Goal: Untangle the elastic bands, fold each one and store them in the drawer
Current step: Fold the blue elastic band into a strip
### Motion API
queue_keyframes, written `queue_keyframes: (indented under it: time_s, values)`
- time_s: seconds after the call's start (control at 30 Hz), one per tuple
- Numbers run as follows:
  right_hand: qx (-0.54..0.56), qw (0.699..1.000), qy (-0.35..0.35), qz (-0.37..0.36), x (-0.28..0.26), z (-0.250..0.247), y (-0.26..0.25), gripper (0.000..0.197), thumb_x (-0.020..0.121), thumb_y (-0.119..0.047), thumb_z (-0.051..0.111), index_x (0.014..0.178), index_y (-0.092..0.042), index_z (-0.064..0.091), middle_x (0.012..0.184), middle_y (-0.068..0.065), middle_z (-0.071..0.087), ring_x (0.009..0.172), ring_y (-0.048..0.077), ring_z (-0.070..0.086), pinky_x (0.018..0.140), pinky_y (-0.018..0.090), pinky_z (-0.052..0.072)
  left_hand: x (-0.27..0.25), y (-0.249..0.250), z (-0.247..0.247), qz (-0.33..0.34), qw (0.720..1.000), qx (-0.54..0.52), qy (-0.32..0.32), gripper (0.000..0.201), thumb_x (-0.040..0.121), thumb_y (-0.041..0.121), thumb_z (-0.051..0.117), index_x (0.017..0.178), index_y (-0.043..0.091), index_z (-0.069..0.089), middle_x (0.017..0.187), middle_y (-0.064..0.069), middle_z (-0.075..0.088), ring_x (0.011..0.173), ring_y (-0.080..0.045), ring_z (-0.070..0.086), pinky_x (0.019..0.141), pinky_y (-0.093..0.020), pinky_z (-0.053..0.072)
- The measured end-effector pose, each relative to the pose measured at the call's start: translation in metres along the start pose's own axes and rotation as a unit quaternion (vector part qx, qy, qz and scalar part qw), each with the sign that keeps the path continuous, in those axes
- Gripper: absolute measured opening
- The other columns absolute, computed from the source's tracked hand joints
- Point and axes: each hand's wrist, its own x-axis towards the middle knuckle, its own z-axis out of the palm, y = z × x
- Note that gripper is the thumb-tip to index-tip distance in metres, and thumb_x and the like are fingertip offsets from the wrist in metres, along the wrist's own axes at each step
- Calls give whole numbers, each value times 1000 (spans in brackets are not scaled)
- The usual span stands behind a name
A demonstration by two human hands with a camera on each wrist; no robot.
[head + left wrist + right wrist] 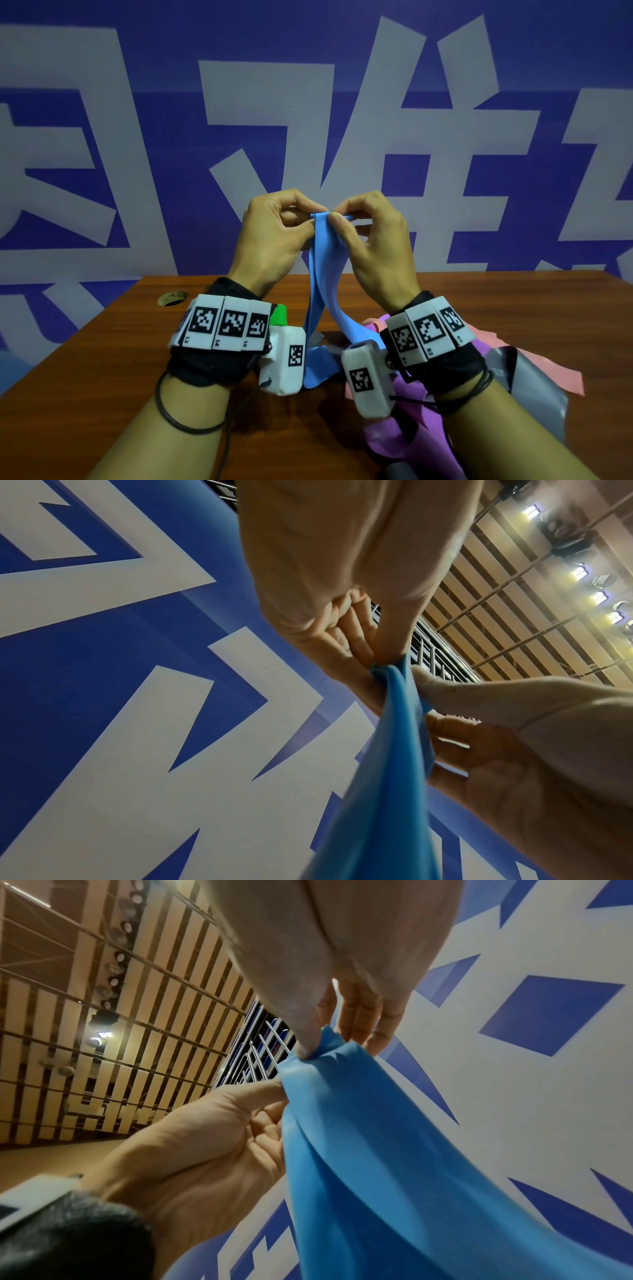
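A blue elastic band [323,260] hangs from both hands, raised above the wooden table [120,342]. My left hand [274,236] pinches its top edge between thumb and fingers, and my right hand [370,236] pinches the same edge right beside it. The band's two strands drop to the table between my wrists. In the left wrist view the blue band [394,750] runs down from the left hand [342,631], with the right hand [496,737] beside it. The right wrist view shows the right hand [325,1001], the band [359,1150] and the left hand [205,1137]. No drawer is in view.
A tangle of purple [404,431], pink [555,370] and grey [534,387] bands lies on the table under my right forearm. A green-capped object [279,315] stands behind my left wrist. A small round brass-coloured disc [173,297] sits near the table's far left corner.
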Motion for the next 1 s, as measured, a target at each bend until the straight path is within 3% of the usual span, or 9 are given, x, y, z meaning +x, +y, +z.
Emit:
queue_keyframes:
  time_s: [0.2,0.47,0.57,0.67,0.73,0.83,1.0]
  values:
    - [95,994,-38,49,2,-5,4,6,91,-15,69,93,-10,68,96,4,68,92,16,66,79,31,58,0,0,-1,-11,999,-30,2,6,88,7,71,95,7,71,87,-6,77,82,-18,75,68,-32,61]
    - [65,996,-42,49,2,-3,6,11,92,-19,68,95,-8,67,93,1,68,89,16,66,78,38,58,1,-1,-4,-10,1000,-12,-25,9,90,10,70,98,6,70,88,-7,77,84,-19,75,75,-39,62]
    - [61,996,-42,42,1,0,5,12,91,-19,68,94,-8,66,92,2,68,87,15,66,76,33,58,0,1,-7,-12,999,-11,-45,9,92,7,66,100,5,69,90,-8,76,86,-21,75,78,-40,61]
    - [48,998,-20,36,1,0,6,8,92,-17,68,92,-8,67,90,0,67,83,11,64,71,22,54,0,4,-7,-20,997,-25,-77,14,96,0,57,104,2,68,92,-10,76,89,-22,74,79,-36,60]
    - [48,998,-3,32,0,-1,6,7,91,-16,68,91,-9,67,89,0,66,82,10,63,68,18,51,-1,7,-7,-27,995,-51,-84,16,98,4,53,103,1,68,91,-10,76,89,-22,74,77,-32,59]
    - [47,999,2,11,-1,-1,4,8,91,-18,69,90,-11,65,89,1,66,81,10,63,67,16,50,-2,8,-3,-3,998,-24,-66,13,94,15,64,101,6,69,91,-8,76,89,-19,75,80,-36,60]
    - [30,999,10,1,0,-2,8,9,90,-20,70,90,-12,65,89,-2,67,81,9,65,66,19,53,1,0,-2,27,999,42,-14,9,90,6,69,95,13,70,91,-3,77,88,-13,74,84,-42,60]
